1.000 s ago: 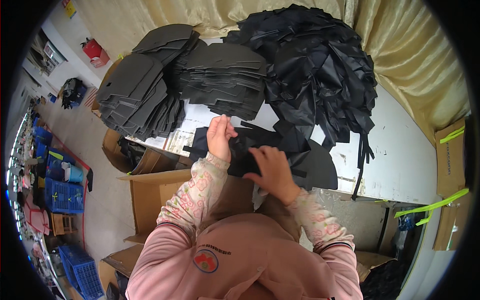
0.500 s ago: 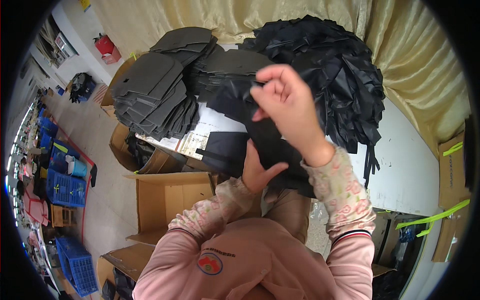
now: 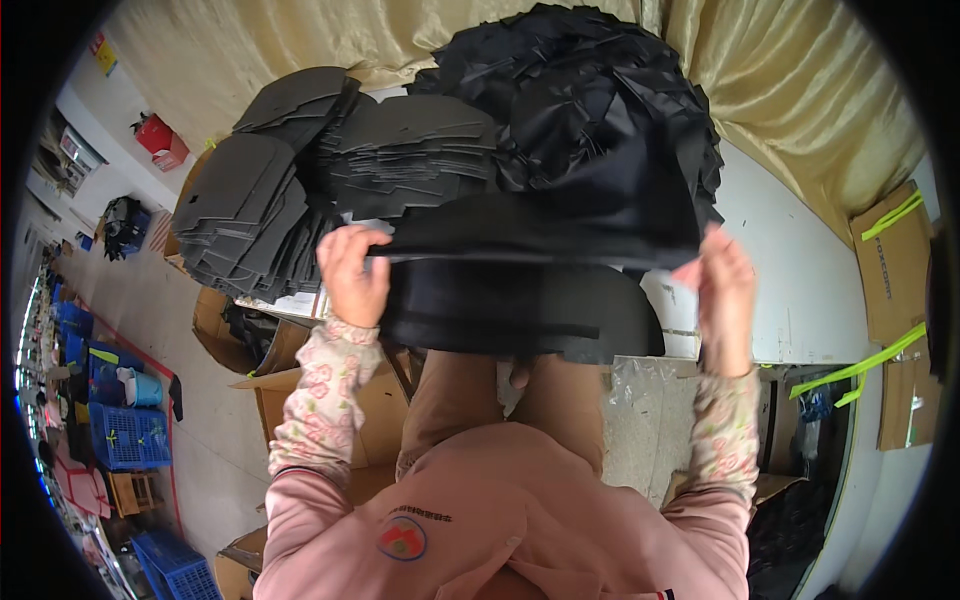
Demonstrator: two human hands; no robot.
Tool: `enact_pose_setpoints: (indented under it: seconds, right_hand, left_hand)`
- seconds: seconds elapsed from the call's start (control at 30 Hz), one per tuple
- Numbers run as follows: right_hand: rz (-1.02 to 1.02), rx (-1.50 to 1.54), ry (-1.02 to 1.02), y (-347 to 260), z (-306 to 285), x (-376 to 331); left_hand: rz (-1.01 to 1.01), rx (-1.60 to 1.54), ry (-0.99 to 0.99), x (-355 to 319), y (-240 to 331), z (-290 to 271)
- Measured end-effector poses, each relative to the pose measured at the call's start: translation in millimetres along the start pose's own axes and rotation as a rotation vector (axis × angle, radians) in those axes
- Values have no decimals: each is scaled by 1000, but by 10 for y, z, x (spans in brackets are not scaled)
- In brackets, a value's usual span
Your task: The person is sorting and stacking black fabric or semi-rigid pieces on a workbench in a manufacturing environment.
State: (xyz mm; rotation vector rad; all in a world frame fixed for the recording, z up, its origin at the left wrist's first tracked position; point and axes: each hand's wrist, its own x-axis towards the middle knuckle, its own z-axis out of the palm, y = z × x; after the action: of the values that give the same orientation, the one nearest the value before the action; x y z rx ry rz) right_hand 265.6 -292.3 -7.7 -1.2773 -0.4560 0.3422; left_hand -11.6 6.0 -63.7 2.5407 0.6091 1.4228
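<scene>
Between my two hands a black fabric piece (image 3: 560, 225) is stretched across the front of the table, its near edge nearly straight. My left hand (image 3: 353, 275) is closed on its left end, fingers and thumb pinching the edge. At the other end my right hand (image 3: 727, 285), slightly blurred, grips the right corner. Just below lies another black panel (image 3: 510, 310) with a rounded right end and a strip along its near side, overhanging the table edge above my lap. Whether the two pieces are joined cannot be seen.
Stacks of dark grey flat panels (image 3: 235, 190) stand at the table's left, with another stack (image 3: 410, 145) beside them. A large heap of black fabric pieces (image 3: 580, 100) fills the back. Cardboard boxes (image 3: 280, 410) stand below left; a gold curtain (image 3: 800, 100) hangs behind.
My hands have moved apart, left hand leftward and right hand rightward and down. The right hand, raised before, now grips the fabric, which is spread wide between both hands. The view has shifted slightly.
</scene>
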Motion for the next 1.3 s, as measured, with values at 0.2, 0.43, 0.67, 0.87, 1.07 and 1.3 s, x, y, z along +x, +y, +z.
enact_pose_setpoints:
  seconds: [0.2,0.43,0.67,0.87,1.07,1.3]
  right_hand:
    - [438,-103,166,1678,-824,-793]
    - [155,-560,241,1760,-903,-738]
    - [-188,-1019,218,1745,-790,-195]
    - [-443,-1040,-628,1465,-295,-369]
    - [-351,-1330,-793,1661,-265,-727]
    - [-323,-1532,-711,1729,-161,-966]
  left_hand:
    - [29,132,-334,-752,-308,341]
    - [-80,113,-487,-1349,-455,616]
    - [-133,84,-460,-1245,-514,581]
    - [-193,-24,-317,-765,-647,603]
    - [-229,-76,-357,-368,-599,449]
    - [-480,-754,261,-233,-403,572]
